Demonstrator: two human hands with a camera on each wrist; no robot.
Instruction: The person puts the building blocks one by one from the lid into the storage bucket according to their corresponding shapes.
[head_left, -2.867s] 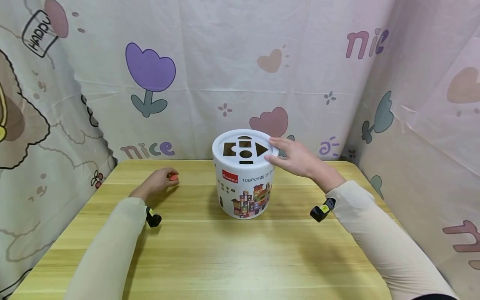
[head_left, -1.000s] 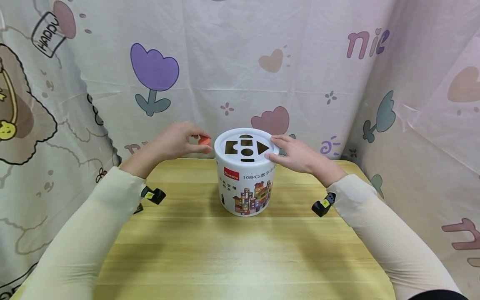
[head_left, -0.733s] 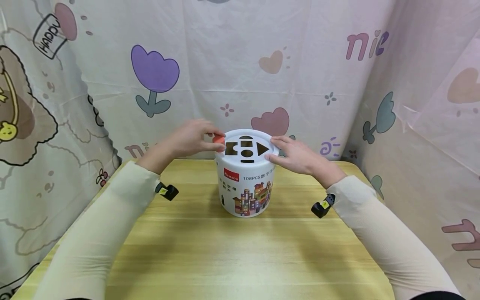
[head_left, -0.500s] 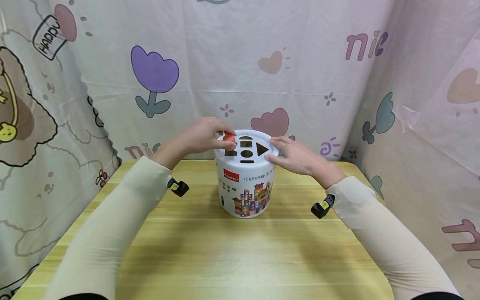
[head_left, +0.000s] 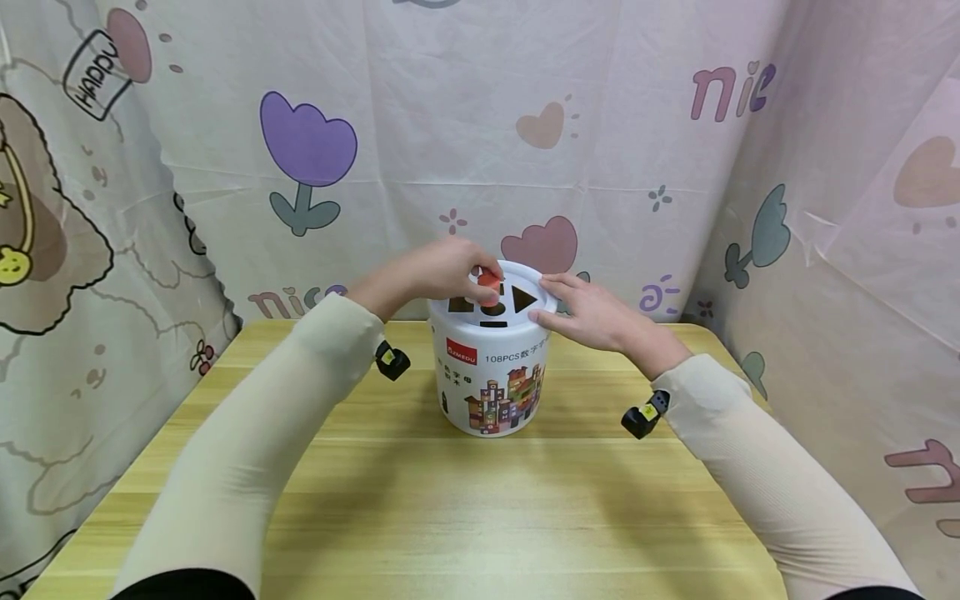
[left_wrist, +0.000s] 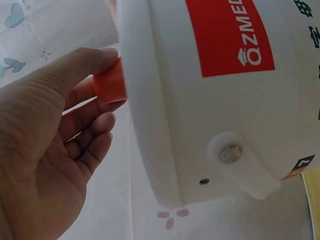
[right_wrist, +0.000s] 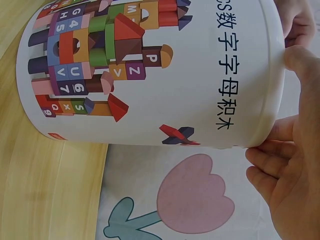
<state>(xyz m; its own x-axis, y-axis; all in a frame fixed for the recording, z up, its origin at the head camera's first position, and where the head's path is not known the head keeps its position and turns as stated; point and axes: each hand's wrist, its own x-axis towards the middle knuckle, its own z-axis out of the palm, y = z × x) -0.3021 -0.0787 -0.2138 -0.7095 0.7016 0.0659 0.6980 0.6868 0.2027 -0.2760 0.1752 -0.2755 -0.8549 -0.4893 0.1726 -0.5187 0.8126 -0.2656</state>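
A white cylindrical toy-block bucket (head_left: 450, 400) stands upright on the table, its lid (head_left: 542, 292) cut with shaped holes. My left hand (head_left: 453, 271) pinches an orange-red toy block (head_left: 489, 282) over the back middle of the lid. In the left wrist view, thumb and fingers hold the block (left_wrist: 109, 86) with its end right at the lid's top; that end is hidden behind the rim. My right hand (head_left: 596, 317) grips the lid's right edge, thumb toward the front and fingers farther back. The right wrist view shows the fingers (right_wrist: 267, 165) bent against the rim.
The wooden table (head_left: 525, 517) reaches to a printed cloth (head_left: 420, 125) hung behind and at both sides. A triangular hole (head_left: 523, 299) and a front slot (head_left: 493, 324) show in the lid. A small black camera (head_left: 392, 361) sits on the left wrist.
My left hand picked the block up from the table's left, raised it and carried it right, onto the lid's middle. My right hand and the bucket have stayed in place.
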